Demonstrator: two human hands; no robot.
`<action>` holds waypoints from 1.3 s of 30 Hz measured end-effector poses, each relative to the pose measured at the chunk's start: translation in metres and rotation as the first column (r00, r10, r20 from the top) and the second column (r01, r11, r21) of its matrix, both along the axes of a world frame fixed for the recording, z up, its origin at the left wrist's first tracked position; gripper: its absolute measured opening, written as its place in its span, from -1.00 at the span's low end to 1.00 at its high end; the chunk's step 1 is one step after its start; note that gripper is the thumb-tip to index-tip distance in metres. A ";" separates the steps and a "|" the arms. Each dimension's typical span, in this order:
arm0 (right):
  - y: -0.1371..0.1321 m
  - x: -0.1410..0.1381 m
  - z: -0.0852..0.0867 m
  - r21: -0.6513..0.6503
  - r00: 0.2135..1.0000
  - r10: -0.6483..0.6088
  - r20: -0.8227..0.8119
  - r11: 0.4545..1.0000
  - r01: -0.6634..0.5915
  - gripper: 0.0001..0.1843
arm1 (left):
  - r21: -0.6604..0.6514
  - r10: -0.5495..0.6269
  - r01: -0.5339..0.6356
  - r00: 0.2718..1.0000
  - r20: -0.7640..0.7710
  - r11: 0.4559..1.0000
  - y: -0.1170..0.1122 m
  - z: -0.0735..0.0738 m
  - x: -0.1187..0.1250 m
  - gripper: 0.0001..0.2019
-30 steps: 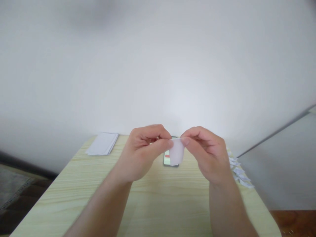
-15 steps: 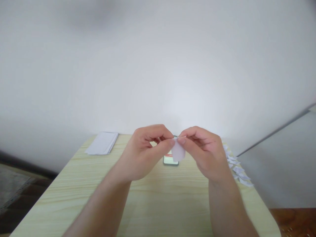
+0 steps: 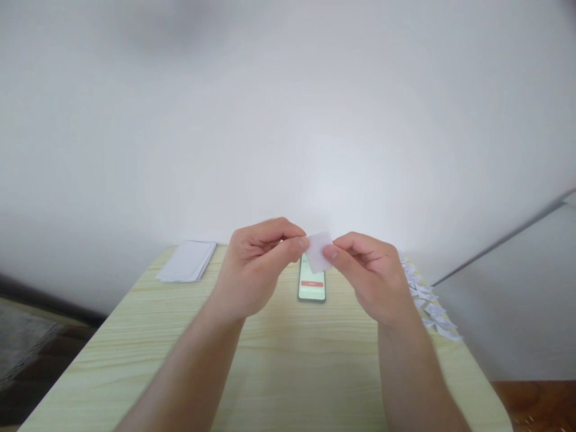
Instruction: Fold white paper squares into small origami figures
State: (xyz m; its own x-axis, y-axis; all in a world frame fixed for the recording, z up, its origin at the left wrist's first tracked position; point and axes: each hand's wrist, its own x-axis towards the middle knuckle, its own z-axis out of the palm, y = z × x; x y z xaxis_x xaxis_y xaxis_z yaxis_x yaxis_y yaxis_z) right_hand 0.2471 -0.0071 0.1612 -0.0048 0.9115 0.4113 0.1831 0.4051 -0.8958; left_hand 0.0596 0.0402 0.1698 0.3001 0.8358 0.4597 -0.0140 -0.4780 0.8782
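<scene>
A small, roughly square piece of white paper (image 3: 318, 247) is held up above the table, slightly tilted. My left hand (image 3: 258, 267) pinches its left edge between thumb and index finger. On the other side, the thumb and index finger of my right hand (image 3: 373, 270) grip its right edge. Below and behind the paper lies a phone (image 3: 312, 292) with a lit screen showing a red bar; its upper part is partly hidden by the paper and fingers.
A stack of white paper sheets (image 3: 186, 261) lies at the table's back left. Several small folded white papers (image 3: 435, 312) lie along the right edge of the wood-patterned table (image 3: 306, 360). A white wall (image 3: 288, 120) rises directly behind the table.
The paper has turned and risen, now showing as a flat tilted square rather than hanging below the fingers. My left hand has shifted left and up, and more of the phone shows.
</scene>
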 end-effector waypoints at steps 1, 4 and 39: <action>0.000 0.000 0.000 0.005 1.000 -0.010 0.003 1.000 0.010 -0.81 | -0.001 0.000 0.000 1.000 0.014 1.000 0.001 -0.001 0.000 -0.80; 0.000 0.000 -0.001 0.002 1.000 0.007 -0.004 1.000 -0.007 -0.81 | -0.002 0.005 -0.004 0.998 0.063 1.000 0.003 -0.004 0.000 -0.81; 0.003 0.012 0.004 -0.070 0.999 -0.013 -0.043 0.997 0.009 -0.83 | -0.091 -0.257 0.260 0.965 0.046 0.961 0.002 -0.005 -0.006 -0.91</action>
